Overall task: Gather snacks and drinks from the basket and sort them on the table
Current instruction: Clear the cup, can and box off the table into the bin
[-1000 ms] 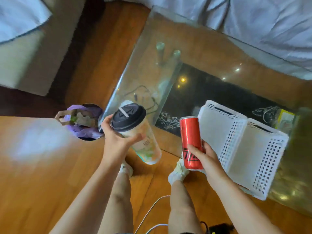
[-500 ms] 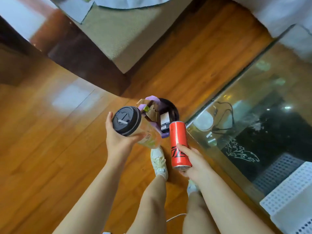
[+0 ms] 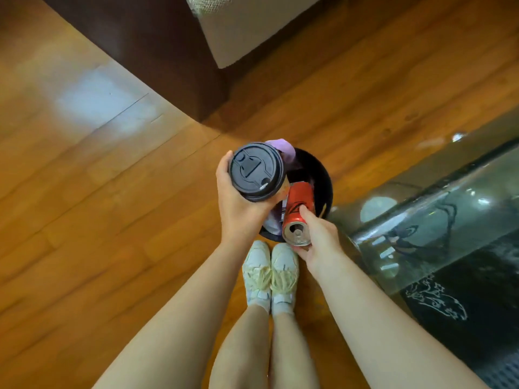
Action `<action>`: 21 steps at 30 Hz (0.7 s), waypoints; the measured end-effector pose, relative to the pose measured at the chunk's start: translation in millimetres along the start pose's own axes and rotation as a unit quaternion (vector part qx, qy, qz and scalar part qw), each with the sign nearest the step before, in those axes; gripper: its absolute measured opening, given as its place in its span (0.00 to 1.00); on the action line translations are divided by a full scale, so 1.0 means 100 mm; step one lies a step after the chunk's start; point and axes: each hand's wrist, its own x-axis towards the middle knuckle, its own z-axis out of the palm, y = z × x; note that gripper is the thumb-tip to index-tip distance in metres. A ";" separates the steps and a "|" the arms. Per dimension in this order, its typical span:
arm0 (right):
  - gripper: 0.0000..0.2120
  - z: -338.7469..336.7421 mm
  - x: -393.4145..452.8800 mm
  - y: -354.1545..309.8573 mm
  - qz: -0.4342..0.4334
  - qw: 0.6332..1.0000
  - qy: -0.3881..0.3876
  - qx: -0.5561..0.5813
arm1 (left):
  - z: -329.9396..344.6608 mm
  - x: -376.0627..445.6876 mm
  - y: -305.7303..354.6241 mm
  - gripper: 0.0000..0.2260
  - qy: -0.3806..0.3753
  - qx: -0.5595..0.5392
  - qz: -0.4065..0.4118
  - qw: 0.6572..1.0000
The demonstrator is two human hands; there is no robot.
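Two hands, left around round-lidded cup, right around red metal can

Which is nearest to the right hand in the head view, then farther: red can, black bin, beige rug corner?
1. red can: held in the right hand.
2. black bin: directly under the can, on the floor.
3. beige rug corner: far, top of the frame.
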 end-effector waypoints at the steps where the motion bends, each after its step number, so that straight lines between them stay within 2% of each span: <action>1: 0.10 0.04 0.09 -0.01 -0.021 1.000 0.009 0.001 | 0.04 -0.01 -0.08 0.45 0.012 -0.002 0.002 1.000; 5: 0.19 0.10 0.32 -0.07 -0.081 0.996 0.044 -0.003 | 0.15 -0.19 -0.47 0.42 -0.004 0.011 -0.030 0.999; 9: 0.19 0.03 0.37 -0.07 -0.074 0.994 0.012 -0.080 | 0.15 -0.43 -0.77 0.40 -0.032 0.101 -0.080 0.991; 11: 0.18 -0.02 0.31 -0.05 -0.070 0.993 0.002 -0.099 | 0.12 -0.50 -0.81 0.42 -0.063 0.125 -0.134 0.981; 14: 0.20 -0.10 0.08 -0.06 -0.047 0.992 -0.011 -0.117 | 0.02 -0.56 -0.71 0.44 -0.123 0.139 -0.220 0.958; 17: 0.20 -0.26 -0.25 -0.08 -0.029 0.988 -0.028 -0.146 | -0.15 -0.59 -0.46 0.45 -0.124 0.128 -0.288 0.941; 19: 0.19 -0.37 -0.53 -0.10 -0.018 0.984 -0.063 -0.165 | -0.33 -0.63 -0.25 0.41 -0.117 0.095 -0.338 0.929; 21: 0.17 -0.51 -0.87 -0.12 -0.017 0.977 -0.095 -0.190 | -0.55 -0.74 0.01 0.32 -0.125 0.064 -0.385 0.912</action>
